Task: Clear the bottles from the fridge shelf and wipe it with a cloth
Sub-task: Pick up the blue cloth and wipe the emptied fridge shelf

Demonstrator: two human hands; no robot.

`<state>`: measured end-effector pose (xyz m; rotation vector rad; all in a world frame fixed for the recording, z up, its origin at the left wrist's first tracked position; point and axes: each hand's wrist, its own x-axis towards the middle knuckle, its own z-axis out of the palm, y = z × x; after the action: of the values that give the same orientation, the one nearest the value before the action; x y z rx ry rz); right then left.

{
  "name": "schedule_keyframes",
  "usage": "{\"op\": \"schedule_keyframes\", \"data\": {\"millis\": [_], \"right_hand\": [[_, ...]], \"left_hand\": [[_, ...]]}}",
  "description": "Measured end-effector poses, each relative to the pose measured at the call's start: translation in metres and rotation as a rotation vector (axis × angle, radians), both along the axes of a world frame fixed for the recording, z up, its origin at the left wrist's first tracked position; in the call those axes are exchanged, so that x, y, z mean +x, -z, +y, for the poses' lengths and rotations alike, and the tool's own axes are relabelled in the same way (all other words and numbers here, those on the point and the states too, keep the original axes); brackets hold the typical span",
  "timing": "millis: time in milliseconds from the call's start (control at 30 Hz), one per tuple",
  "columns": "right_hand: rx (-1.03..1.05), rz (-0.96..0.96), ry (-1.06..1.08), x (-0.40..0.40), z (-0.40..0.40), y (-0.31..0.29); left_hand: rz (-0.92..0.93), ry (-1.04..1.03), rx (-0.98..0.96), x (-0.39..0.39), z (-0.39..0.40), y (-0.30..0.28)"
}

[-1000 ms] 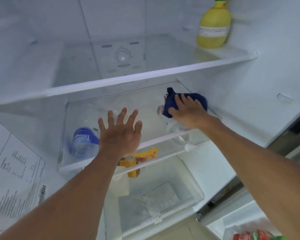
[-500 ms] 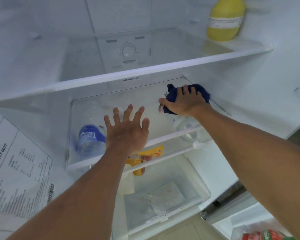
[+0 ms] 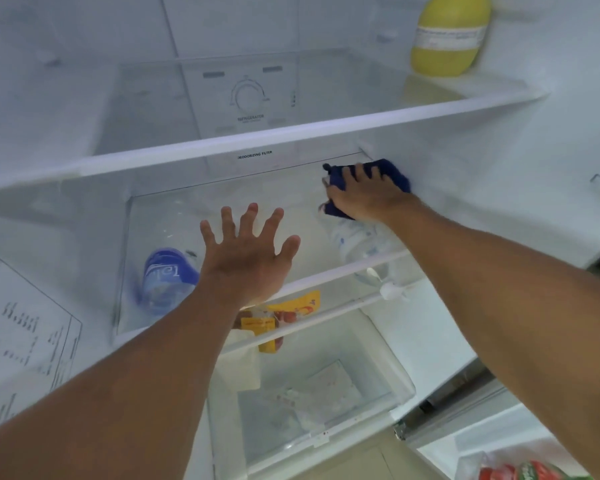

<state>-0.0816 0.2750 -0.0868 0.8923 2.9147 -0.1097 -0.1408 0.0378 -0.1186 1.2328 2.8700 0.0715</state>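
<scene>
My right hand presses a dark blue cloth flat onto the middle glass shelf, at its back right corner against the fridge wall. My left hand hovers over the shelf's front edge with its fingers spread and nothing in it. A blue-labelled bottle lies at the left and a clear bottle at the right. Both show blurred through the glass, and I cannot tell whether they lie on it or under it.
A yellow bottle stands at the right end of the upper shelf. A yellow packet and a clear drawer sit below. A printed sheet is on the left wall. A red and green packet is at bottom right.
My right hand has slid the cloth back and to the right, into the shelf's far corner. My left hand stays spread over the front edge.
</scene>
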Motion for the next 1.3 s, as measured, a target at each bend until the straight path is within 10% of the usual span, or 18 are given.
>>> {"op": "schedule_keyframes", "data": {"millis": [633, 1067, 1300], "right_hand": [[-0.075, 0.036, -0.180, 0.036, -0.021, 0.013], [-0.039, -0.049, -0.049, -0.040, 0.045, -0.005], [0.013, 0.082, 0.148, 0.049, -0.014, 0.008]], "left_hand": [[-0.003, -0.014, 0.032, -0.007, 0.004, 0.005], [0.011, -0.003, 0.021, -0.008, 0.003, 0.004], [-0.014, 0.009, 0.027, -0.010, 0.003, 0.004]]}}
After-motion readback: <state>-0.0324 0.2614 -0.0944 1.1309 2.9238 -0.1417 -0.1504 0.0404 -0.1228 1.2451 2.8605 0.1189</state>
